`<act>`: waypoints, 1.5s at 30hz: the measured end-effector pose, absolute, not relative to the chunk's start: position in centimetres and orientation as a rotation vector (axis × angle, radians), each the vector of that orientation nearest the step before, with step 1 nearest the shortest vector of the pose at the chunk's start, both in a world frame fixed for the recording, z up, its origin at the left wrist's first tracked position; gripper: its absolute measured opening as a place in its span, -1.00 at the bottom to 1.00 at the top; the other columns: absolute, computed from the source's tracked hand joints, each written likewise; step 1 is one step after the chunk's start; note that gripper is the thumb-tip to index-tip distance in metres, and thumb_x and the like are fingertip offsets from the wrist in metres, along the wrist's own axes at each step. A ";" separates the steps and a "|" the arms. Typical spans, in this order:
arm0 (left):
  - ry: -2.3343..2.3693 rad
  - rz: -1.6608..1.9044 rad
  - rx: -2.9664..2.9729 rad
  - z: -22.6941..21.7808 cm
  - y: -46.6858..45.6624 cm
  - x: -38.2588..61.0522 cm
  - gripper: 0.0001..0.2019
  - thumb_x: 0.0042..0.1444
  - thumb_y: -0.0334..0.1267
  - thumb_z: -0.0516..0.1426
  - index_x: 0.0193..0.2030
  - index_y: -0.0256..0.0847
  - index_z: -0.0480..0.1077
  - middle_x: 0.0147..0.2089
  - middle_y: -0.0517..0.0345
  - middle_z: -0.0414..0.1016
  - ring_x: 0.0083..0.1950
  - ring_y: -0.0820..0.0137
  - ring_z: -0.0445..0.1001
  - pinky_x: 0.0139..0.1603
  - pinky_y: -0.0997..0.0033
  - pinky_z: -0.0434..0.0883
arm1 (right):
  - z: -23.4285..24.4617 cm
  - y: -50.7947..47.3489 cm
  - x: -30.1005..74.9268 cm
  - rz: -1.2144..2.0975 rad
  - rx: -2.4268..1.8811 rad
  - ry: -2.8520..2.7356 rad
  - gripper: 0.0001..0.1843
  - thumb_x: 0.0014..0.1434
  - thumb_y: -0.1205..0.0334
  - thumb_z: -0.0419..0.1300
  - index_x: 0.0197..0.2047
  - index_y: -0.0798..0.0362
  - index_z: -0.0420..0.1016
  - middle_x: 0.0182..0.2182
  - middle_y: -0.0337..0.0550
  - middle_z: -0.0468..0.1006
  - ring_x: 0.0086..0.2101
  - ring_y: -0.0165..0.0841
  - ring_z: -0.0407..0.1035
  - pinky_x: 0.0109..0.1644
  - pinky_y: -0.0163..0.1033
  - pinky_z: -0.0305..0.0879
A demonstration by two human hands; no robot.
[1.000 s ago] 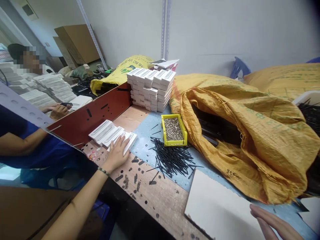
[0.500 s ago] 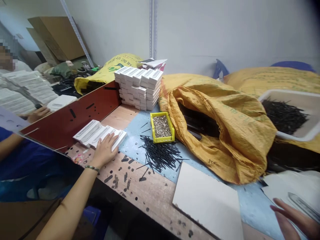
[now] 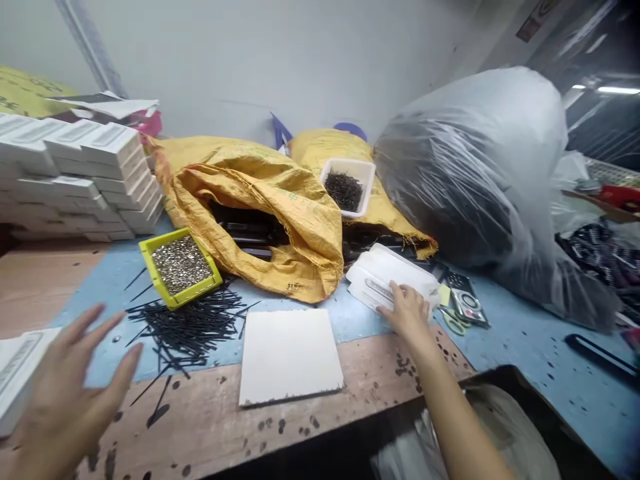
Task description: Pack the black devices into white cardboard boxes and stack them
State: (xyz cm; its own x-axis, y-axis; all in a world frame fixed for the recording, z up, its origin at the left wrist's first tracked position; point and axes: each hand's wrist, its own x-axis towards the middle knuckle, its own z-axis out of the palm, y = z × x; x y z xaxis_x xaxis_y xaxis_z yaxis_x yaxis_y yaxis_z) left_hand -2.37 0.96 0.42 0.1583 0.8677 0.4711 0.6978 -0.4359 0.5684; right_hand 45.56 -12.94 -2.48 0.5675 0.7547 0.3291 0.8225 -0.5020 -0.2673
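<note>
Right hand [image 3: 407, 310] is now touching flat cartons [image 3: 373, 270], four o'clock, grip unclear, ideally pinching lightly; left hand [image 3: 75, 393], eight o'clock, fingers splaying.

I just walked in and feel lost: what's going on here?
A person's right hand touches white printed sheets; their open left hand is beside white boxes. Between the hands lies a white board. A yellow tray of small metal pieces stands by a pile of thin black sticks.

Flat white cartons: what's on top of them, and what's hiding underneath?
The right hand is on the flat white cartons, beside a printed outline. Blue tabletop shows in front; whatever is directly underneath is covered.
</note>
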 end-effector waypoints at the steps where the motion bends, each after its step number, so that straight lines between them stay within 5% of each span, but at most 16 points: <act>1: 1.472 1.227 2.230 1.2 1.2 -0.3 -0.47 0.10 -0.03 0.08 0.21 0.51 0.08 0.31 0.78 0.09 0.28 0.03 0.22 0.35 -0.20 0.17 | -1.9 -12.0 44.8 -0.242 -2.313 -1.301 -0.54 0.14 0.11 0.13 0.06 0.16 0.34 0.03 0.24 0.33 0.10 0.15 0.16 0.16 0.26 0.03; 3: 1.274 1.212 2.303 2.1 2.5 3.9 -0.55 0.17 -0.12 0.04 0.22 0.21 0.18 0.20 0.36 0.34 0.17 0.18 0.36 0.26 0.00 0.34 | -1.0 -8.8 42.4 -0.196 -2.144 -1.425 -0.59 0.25 0.10 0.00 0.08 0.14 0.33 0.05 0.18 0.33 0.11 0.01 0.19 0.16 0.11 0.15; 5: 1.139 1.007 2.462 2.2 4.5 8.1 -0.55 0.23 -0.15 -0.02 0.26 -0.06 0.16 0.21 0.11 0.35 0.23 0.23 0.32 0.27 0.06 0.31 | -0.5 -4.3 39.0 -0.082 -1.996 -1.608 -0.64 0.31 0.18 -0.07 0.10 0.09 0.32 0.01 0.05 0.41 0.02 -0.21 0.32 0.12 -0.09 0.27; 8: 1.141 0.466 2.777 0.8 7.2 13.5 -0.50 0.23 -0.13 -0.02 0.30 -0.16 0.13 0.36 -0.07 0.12 0.37 0.03 0.08 0.35 -0.32 -0.13 | -1.1 3.3 33.7 0.088 -1.843 -1.842 -0.69 0.33 0.29 -0.05 0.08 0.02 0.35 0.00 -0.13 0.47 -0.01 -0.40 0.36 0.12 -0.30 0.28; 11: 1.242 0.146 2.802 -1.1 8.3 15.8 -0.59 0.20 -0.11 0.02 0.05 -0.36 0.41 0.08 -0.30 0.45 0.14 -0.06 0.39 0.32 -0.34 -0.20 | -2.7 8.8 30.6 0.191 -1.832 -1.948 -0.71 0.29 0.38 0.02 0.05 0.09 0.38 0.00 -0.09 0.47 -0.01 -0.38 0.36 0.12 -0.26 0.27; 15: 1.279 0.109 2.775 -1.8 8.4 14.4 -0.66 0.19 -0.13 0.03 -0.28 -0.35 0.52 -0.27 -0.15 0.59 -0.17 0.10 0.54 0.33 -0.17 -0.05 | -4.9 11.5 30.0 0.258 -1.888 -1.998 -0.70 0.27 0.21 0.14 0.04 0.11 0.37 -0.01 -0.05 0.44 -0.06 -0.27 0.39 0.02 -0.03 0.35; 20: 1.514 0.300 2.650 0.3 11.3 10.5 -0.63 0.29 -0.24 -0.19 0.08 -0.19 0.33 0.08 0.00 0.45 0.06 0.32 0.43 0.18 0.30 0.28 | -4.3 10.9 31.5 0.245 -1.880 -1.977 -0.71 0.20 0.26 0.18 -0.01 0.14 0.40 -0.09 -0.01 0.47 -0.06 -0.21 0.36 0.07 -0.05 0.27; 25: 1.880 0.274 2.429 0.6 15.7 7.2 -0.63 0.20 -0.38 -0.13 0.09 -0.29 0.30 0.06 -0.21 0.38 0.03 0.13 0.44 -0.04 0.19 0.41 | -0.5 5.6 33.1 0.166 -1.846 -1.807 -0.68 0.26 0.20 0.00 0.02 0.14 0.34 -0.10 0.01 0.47 -0.11 -0.23 0.37 0.00 -0.20 0.28; 30: 1.865 0.113 2.412 -1.1 17.0 6.7 -0.74 0.16 -0.33 -0.05 -0.17 -0.28 0.44 -0.12 -0.18 0.46 -0.09 0.09 0.49 -0.13 0.16 0.43 | 0.4 -0.9 34.0 0.376 -1.805 -1.760 -0.77 0.17 0.06 0.07 -0.23 0.00 0.42 -0.42 -0.26 0.52 -0.42 -0.34 0.41 -0.33 -0.31 0.30; 40: 1.872 0.205 2.517 0.5 15.5 5.8 -0.70 0.21 -0.35 -0.12 -0.11 -0.34 0.40 -0.14 -0.21 0.48 -0.06 0.08 0.46 -0.13 0.15 0.43 | -2.3 1.8 36.4 0.204 -1.860 -1.560 -0.66 0.02 -0.08 0.20 -0.30 0.03 0.42 -0.39 -0.14 0.55 -0.34 -0.21 0.44 -0.26 -0.19 0.31; 45: 1.610 0.375 2.776 1.9 13.1 10.1 -0.55 0.24 -0.31 -0.08 0.27 -0.24 0.14 0.33 -0.15 0.12 0.33 0.15 0.13 0.27 0.12 0.17 | -1.1 1.8 36.5 0.092 -1.798 -1.532 -0.61 0.11 -0.14 0.12 -0.27 0.06 0.40 -0.29 -0.05 0.52 -0.27 -0.22 0.42 -0.17 -0.17 0.32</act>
